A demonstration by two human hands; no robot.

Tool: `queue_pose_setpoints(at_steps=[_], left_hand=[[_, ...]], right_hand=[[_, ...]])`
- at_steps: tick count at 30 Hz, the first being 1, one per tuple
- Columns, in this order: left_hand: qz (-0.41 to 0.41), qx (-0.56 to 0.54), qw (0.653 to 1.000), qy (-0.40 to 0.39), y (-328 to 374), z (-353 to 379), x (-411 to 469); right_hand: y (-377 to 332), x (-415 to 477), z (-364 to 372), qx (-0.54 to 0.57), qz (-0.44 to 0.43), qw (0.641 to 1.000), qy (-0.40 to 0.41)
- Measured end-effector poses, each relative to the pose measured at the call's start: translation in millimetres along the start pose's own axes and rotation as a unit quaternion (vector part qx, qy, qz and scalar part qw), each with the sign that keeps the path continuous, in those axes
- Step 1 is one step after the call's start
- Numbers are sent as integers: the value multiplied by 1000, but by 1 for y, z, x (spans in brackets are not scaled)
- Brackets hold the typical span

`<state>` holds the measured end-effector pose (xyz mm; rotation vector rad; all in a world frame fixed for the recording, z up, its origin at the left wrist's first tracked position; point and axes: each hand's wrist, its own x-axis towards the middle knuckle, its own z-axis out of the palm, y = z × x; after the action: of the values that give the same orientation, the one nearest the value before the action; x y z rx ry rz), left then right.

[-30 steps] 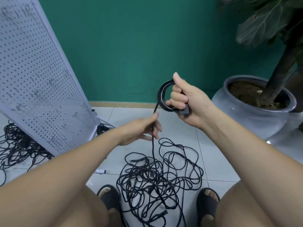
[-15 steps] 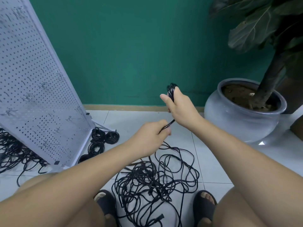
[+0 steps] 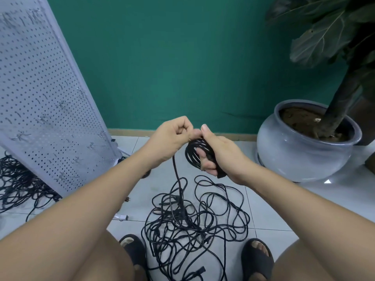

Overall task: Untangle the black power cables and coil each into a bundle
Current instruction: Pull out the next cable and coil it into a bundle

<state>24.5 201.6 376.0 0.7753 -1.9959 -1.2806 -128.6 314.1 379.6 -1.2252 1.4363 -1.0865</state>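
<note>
- Head view: right hand (image 3: 221, 154) grasps the black cable coil (image 3: 192, 154).
- Left hand (image 3: 172, 136) pinches the cable strand (image 3: 176, 175) rising from the floor tangle (image 3: 194, 224).

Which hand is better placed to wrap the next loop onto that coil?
Left. The left hand pinches the loose cable rising from the tangle; the right hand is full, gripping the coil.

I am in an indoor room that looks like a small workroom or storage corner. It has a green wall (image 3: 172, 67), a white tiled floor (image 3: 263, 209), a leaning pegboard (image 3: 40, 108) with hooks, heaps of black cables (image 3: 192, 220) on the floor, and a big potted plant (image 3: 300, 155).
</note>
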Motion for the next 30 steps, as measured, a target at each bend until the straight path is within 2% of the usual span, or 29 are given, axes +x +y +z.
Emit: queue_pose_setpoints(at_steps=[3,6,9,12,18,21,26,30], left_hand=[[-29,-73,997,-4,-2,11,-1],[-67,-94,993,-21,-12,25,-3],[-110,-90,990,-12,-20,42,-8],[-129,-61,988,-68,-28,60,-22],[-125,26,979,-156,-53,77,-35],[-141,41,973,-181,-57,78,-38],[-131,96,971,-178,-48,63,-32],[-120,141,968,-169,-47,41,-29]], right_hand=[[-16,-7,3,70,-14,997,9],[-33,-10,4,132,-53,990,14],[-42,-5,2,136,-80,986,55],[-43,3,-2,112,-130,981,90],[-39,22,-17,-48,-190,959,202],[-29,35,-28,-176,-201,936,229],[0,53,-48,-400,-124,893,163],[16,48,-47,-490,-65,867,58]])
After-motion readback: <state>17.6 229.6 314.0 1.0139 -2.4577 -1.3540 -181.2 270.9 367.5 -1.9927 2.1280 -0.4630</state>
